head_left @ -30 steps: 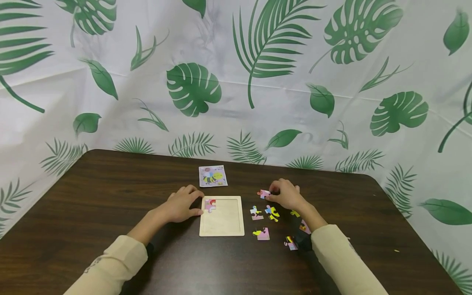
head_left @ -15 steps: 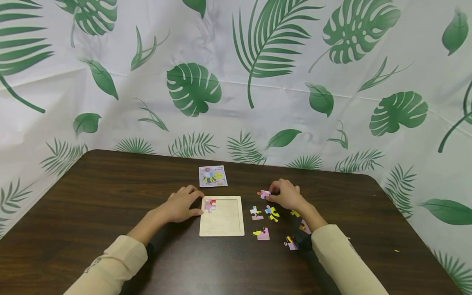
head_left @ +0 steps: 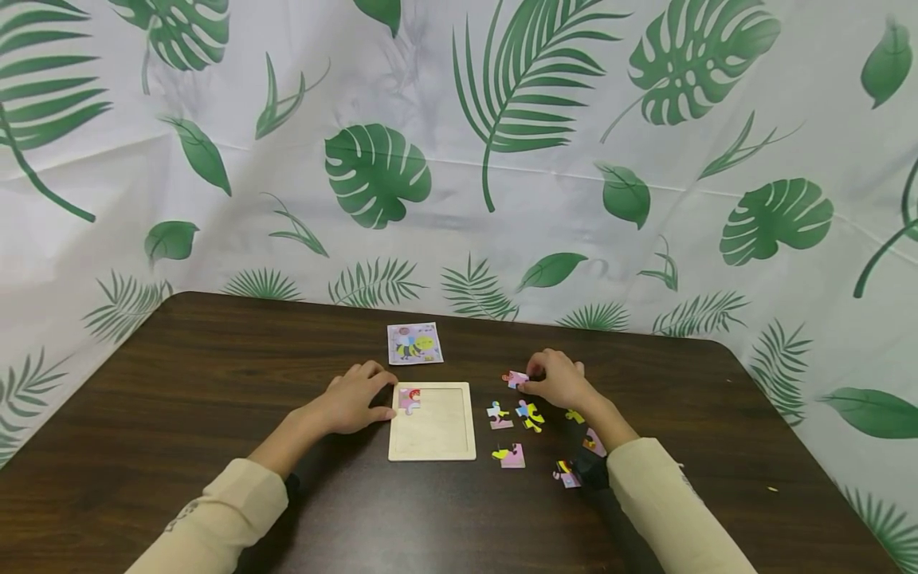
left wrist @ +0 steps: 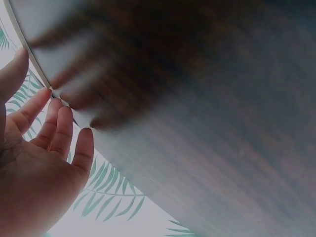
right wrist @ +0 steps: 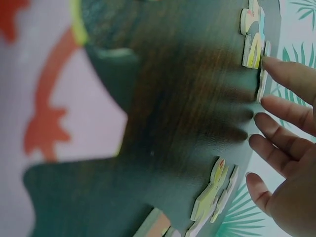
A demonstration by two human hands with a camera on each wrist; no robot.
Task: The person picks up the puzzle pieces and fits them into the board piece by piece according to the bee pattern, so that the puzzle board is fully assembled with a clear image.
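Note:
My left hand (head_left: 351,399) rests its fingertips and thumb along the left edge of a square wooden puzzle tray (head_left: 433,454). In the left wrist view the fingers (left wrist: 61,131) are spread and loosely straight at the tray's pale edge. One pink and red puzzle piece (head_left: 407,402) lies in the tray's upper left corner. Right of the tray, my right hand (head_left: 562,379) holds the right end of a pink and red puzzle piece (head_left: 513,379) on the table between thumb and forefinger. The right wrist view shows that puzzle piece (right wrist: 264,74) nearly edge-on, with the other fingers extended.
Loose puzzle pieces, such as a yellow and blue piece (head_left: 530,415) and a pink and yellow piece (head_left: 509,455), lie between tray and right arm. Some are partly under the right wrist. A bee picture card (head_left: 414,343) lies behind the tray on the dark table (head_left: 215,359).

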